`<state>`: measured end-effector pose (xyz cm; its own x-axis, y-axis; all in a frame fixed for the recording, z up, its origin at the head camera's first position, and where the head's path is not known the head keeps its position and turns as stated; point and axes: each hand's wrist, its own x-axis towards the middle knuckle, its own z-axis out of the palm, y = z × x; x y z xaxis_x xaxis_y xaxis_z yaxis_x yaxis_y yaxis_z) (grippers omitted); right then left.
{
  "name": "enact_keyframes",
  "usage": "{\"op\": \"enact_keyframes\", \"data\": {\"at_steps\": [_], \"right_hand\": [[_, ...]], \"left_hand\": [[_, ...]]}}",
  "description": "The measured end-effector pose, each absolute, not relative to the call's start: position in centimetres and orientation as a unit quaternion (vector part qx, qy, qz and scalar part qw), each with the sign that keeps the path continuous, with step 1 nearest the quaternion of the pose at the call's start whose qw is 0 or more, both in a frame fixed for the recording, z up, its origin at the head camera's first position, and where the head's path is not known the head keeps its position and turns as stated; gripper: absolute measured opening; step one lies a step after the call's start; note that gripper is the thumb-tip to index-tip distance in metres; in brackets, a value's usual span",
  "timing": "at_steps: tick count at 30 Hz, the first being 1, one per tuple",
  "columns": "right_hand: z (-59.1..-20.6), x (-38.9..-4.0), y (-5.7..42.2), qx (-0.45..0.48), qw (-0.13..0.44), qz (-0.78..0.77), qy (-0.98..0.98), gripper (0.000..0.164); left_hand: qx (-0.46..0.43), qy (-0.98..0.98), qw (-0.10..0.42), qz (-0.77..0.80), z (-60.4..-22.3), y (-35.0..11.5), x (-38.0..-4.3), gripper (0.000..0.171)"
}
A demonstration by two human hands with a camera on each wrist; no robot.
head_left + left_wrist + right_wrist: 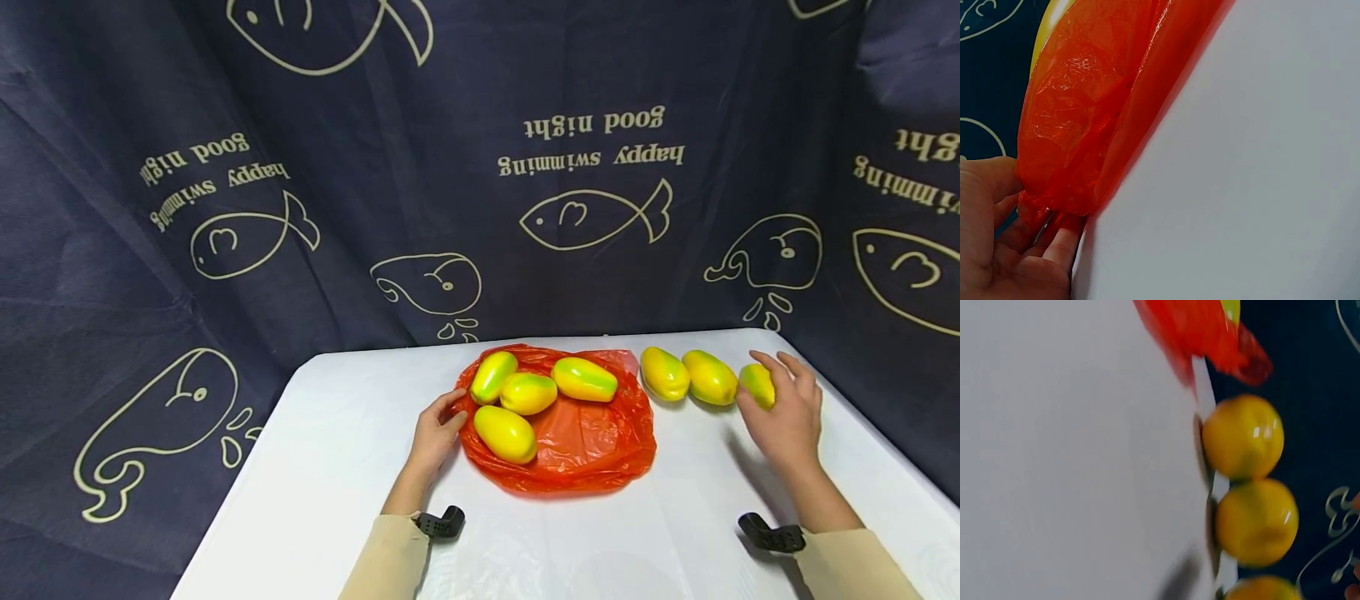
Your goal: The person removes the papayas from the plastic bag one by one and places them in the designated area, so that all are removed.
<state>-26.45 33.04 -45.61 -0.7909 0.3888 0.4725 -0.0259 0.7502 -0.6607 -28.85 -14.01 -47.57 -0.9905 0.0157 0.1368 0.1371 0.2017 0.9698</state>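
A red plastic bag (577, 433) lies spread on the table with several glossy yellow-green, mango-like fruits (505, 434) in it. My left hand (437, 433) is at the bag's left edge. In the left wrist view, the fingers and thumb of that hand (1016, 244) pinch the gathered red plastic. Over on the right, my right hand (787, 417) stands over the rightmost mango-like fruit (757, 385), thumb and fingers spread about it. The hand partly hides this fruit. In the right wrist view only fingertips (1354, 590) show at the right edge, apart from the fruits.
Two more fruits, one (664, 373) near the bag and one (709, 377) beside it, sit in a row at the back right of the white table (330, 467). A dark curtain (420, 167) with fish and whale drawings hangs behind the table.
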Motion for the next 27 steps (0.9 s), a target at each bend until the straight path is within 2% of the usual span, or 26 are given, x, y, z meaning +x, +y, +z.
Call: {"op": "enact_keyframes", "data": {"at_steps": [4,7,16,22,27], "right_hand": [[-44.9,-26.2,31.2,-0.051,0.336,0.331,-0.881,0.053],[-44.5,-25.8,29.7,-0.009,0.335,0.34,-0.878,0.054],[-43.7,-24.6,25.4,0.062,0.288,0.361,-0.885,0.06],[-43.9,-24.4,22.6,0.093,0.238,0.372,-0.892,0.064],[-44.4,-24.6,20.1,0.13,0.224,0.38,-0.888,0.064]], "left_hand": [[-0.052,-0.777,0.045,-0.626,-46.9,-14.0,-28.3,0.041],[-0.05,-0.779,0.044,-0.623,-47.1,-14.1,-28.6,0.041],[-0.042,-0.773,0.048,-0.631,-50.4,-14.4,-30.8,0.042],[-0.044,-0.769,0.053,-0.635,-50.6,-14.6,-31.1,0.04],[-0.041,-0.768,0.054,-0.636,-50.5,-14.6,-31.0,0.039]]}}
